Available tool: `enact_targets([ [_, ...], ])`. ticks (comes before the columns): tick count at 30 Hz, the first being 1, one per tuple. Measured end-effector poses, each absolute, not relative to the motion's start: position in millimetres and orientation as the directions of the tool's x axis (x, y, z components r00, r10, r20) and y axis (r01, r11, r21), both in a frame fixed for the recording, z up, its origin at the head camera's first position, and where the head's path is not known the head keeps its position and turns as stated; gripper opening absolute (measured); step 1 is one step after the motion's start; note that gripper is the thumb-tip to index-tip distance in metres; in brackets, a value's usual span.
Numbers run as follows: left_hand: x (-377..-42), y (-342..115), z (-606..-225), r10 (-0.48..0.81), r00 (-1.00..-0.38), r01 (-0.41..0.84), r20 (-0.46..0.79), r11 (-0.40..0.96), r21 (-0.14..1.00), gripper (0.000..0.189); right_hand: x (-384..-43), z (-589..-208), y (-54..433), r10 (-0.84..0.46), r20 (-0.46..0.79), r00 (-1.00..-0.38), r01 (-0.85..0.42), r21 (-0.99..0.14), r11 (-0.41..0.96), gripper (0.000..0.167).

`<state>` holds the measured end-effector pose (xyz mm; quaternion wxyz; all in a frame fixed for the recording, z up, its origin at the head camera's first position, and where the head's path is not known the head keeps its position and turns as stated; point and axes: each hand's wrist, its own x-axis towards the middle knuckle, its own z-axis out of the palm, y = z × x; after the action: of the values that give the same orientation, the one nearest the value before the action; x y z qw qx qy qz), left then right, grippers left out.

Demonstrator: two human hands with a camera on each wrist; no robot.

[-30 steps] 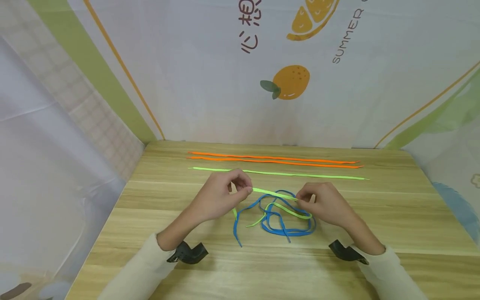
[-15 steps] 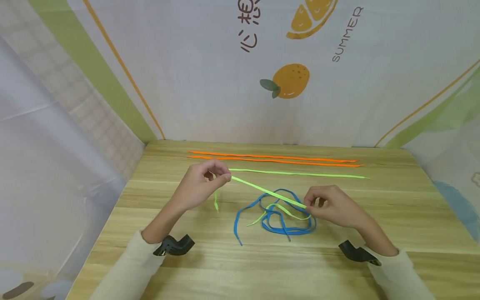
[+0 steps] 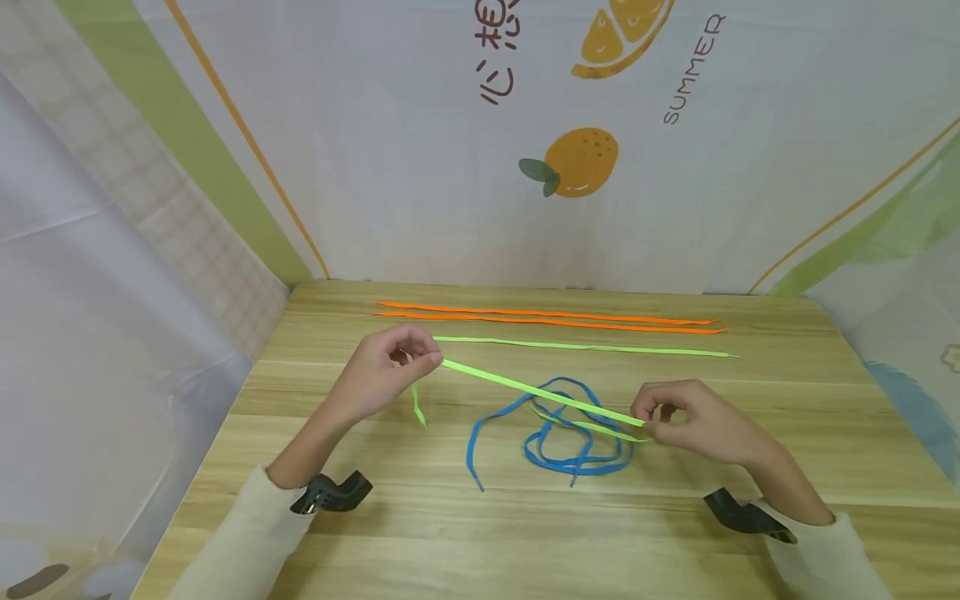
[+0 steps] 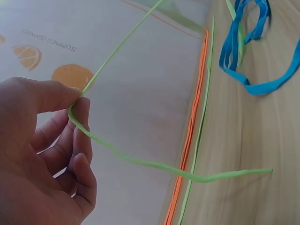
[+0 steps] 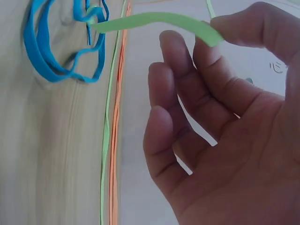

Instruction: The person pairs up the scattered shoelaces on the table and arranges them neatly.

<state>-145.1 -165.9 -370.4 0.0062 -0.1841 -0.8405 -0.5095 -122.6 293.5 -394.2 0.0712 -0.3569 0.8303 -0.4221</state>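
A flat yellow-green shoelace [image 3: 540,392] stretches straight between both hands, sloping down to the right. My left hand [image 3: 386,371] pinches it between thumb and index finger, and a short tail dangles below that hand. In the left wrist view this lace [image 4: 145,163] bends at the fingertips and its tail hangs free. My right hand [image 3: 701,421] pinches the other part between thumb and forefinger, the other fingers loosely curled. From there a loose end [image 5: 154,18] trails back over the blue shoelaces [image 3: 577,467], which lie looped on the table beneath the taut stretch.
Two orange shoelaces [image 3: 540,316] lie straight and parallel near the back of the wooden table [image 3: 480,533]. In front of them a second yellow-green shoelace [image 3: 637,350] is laid out straight. A printed cloth [image 3: 420,167] hangs behind the table.
My hands have moved apart, left hand leftward and right hand rightward and slightly nearer. The stretch of yellow-green shoelace between them has grown longer, and its loose end has slid across the blue laces.
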Motion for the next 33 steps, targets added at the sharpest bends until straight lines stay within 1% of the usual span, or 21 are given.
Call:
enact_targets([
  [8,-142,-179,-374,0.293,-0.943,0.284,0.157,0.463,0.839,0.005,-119,-390,309,-0.628,0.166,-0.761,-0.498,-0.77,0.399,0.032],
  [15,-143,-191,-377,0.284,-0.947,0.278,0.152,0.481,0.831,0.008,-118,-386,319,-0.604,0.168,-0.779,-0.488,-0.767,0.416,0.033],
  [24,-146,-201,-380,0.272,-0.952,0.264,0.138,0.507,0.82,0.011,-116,-383,341,-0.569,0.122,-0.813,-0.413,-0.81,0.417,0.029],
  [27,-146,-203,-380,0.267,-0.956,0.248,0.122,0.514,0.821,0.012,-116,-382,349,-0.548,0.106,-0.83,-0.394,-0.807,0.44,0.028],
  [33,-150,-208,-384,0.259,-0.961,0.227,0.099,0.531,0.817,0.014,-116,-386,364,-0.472,0.039,-0.881,-0.309,-0.803,0.509,0.02],
])
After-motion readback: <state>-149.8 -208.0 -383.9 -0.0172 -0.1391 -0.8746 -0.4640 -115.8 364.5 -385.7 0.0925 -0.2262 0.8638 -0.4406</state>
